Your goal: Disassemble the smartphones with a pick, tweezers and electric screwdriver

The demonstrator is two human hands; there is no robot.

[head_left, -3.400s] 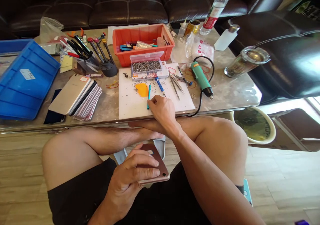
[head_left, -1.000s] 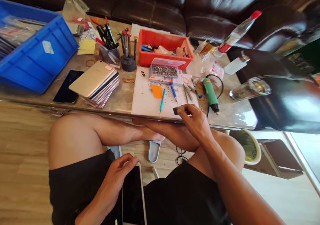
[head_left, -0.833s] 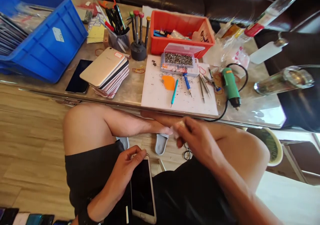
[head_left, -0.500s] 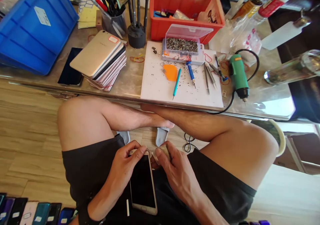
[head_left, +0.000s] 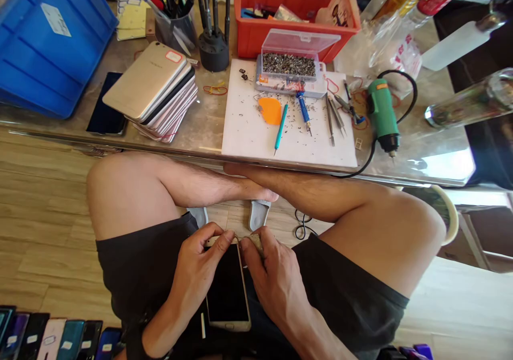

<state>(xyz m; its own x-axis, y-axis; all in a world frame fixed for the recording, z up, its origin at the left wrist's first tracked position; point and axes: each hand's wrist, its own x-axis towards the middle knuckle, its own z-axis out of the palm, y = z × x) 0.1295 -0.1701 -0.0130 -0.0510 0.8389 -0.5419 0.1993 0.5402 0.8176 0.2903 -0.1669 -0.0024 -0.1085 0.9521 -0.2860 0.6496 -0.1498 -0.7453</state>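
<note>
A gold-edged smartphone (head_left: pixel 228 290) with a dark screen rests over my lap. My left hand (head_left: pixel 202 266) grips its top end, thumb on the front and fingers curled behind. Close beside the phone's upper right corner, my right hand (head_left: pixel 276 274) pinches a small greyish-brown piece (head_left: pixel 256 242), mostly covered by thumb and fingers, so its kind is unclear. The piece sits right at the corner; whether it touches is hidden by my fingers. A short white stick (head_left: pixel 202 325) lies on the dark shorts, left of the phone.
On the table, a white mat (head_left: pixel 248 135) carries a teal pen-like tool (head_left: pixel 281 127), a blue screwdriver (head_left: pixel 303 111), tweezers (head_left: pixel 331 119) and an open screw box (head_left: pixel 288 63). A phone stack (head_left: pixel 146 85), green electric screwdriver (head_left: pixel 382 114), red bin (head_left: pixel 296 39) and blue bin (head_left: pixel 52 55) surround it.
My right hand has moved left, bringing the small piece up to the phone's corner. My left hand keeps its grip on the phone. The whole view has shifted slightly.
</note>
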